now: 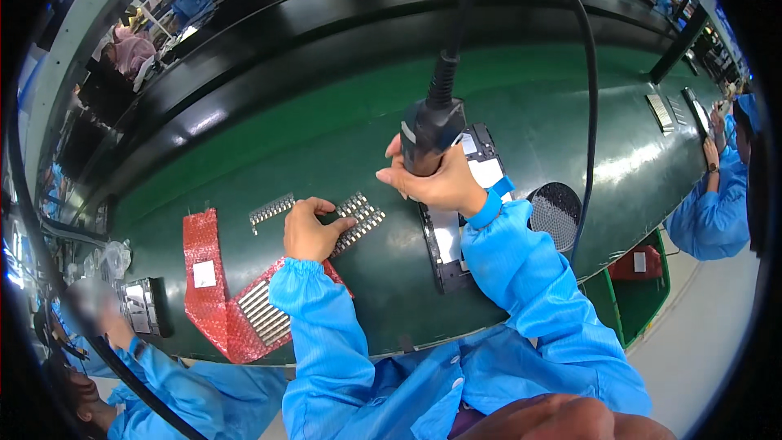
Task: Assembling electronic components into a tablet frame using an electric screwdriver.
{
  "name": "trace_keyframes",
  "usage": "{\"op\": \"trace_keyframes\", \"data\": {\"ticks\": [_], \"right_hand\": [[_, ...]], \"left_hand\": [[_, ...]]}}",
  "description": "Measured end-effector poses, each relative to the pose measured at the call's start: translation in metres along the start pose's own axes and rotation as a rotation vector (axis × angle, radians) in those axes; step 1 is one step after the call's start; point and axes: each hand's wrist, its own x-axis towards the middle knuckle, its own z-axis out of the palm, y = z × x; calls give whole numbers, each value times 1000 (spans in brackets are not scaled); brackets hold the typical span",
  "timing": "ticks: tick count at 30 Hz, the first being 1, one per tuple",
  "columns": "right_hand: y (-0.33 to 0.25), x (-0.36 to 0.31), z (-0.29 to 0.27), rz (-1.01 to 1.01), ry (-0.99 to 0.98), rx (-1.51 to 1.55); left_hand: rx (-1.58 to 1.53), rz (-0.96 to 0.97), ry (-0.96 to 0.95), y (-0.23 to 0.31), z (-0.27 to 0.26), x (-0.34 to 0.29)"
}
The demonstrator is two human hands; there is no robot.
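Note:
My right hand point(440, 183) is wrapped round a black electric screwdriver point(432, 126), which hangs from a thick black cable. Beneath that hand lies an open black electronic device point(445, 248) with silver and white panels, partly hidden by hand and sleeve. Left of it, the bent fingers and thumb of my left hand point(312, 230) close over the edge of a clear sheet of small metal parts point(361, 220). A possible single part between the fingertips is too small to tell. Another strip of small parts point(271, 212) lies just beyond that hand.
Red bubble wrap point(204, 236) with silver strips point(265, 314) lies at the left. A round black dish of screws point(556, 213) stands right of the device. A green bin point(623, 301) is below the bench edge. Co-workers sit at the left and right point(717, 204).

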Motion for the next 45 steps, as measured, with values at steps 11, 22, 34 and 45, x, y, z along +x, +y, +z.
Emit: {"op": "trace_keyframes", "data": {"ticks": [11, 22, 34, 45], "right_hand": [[-2, 1, 2, 8, 41, 50], [-7, 2, 5, -84, 59, -8], [-12, -6, 10, -147, 146, 4], [-85, -52, -81, -199, 305, -132]], "left_hand": [[-134, 34, 2, -7, -1, 3], [-437, 23, -87, -24, 12, 17], [-244, 409, 232, -2, 20, -3], [-306, 582, 309, 25, 75, -6]]}}
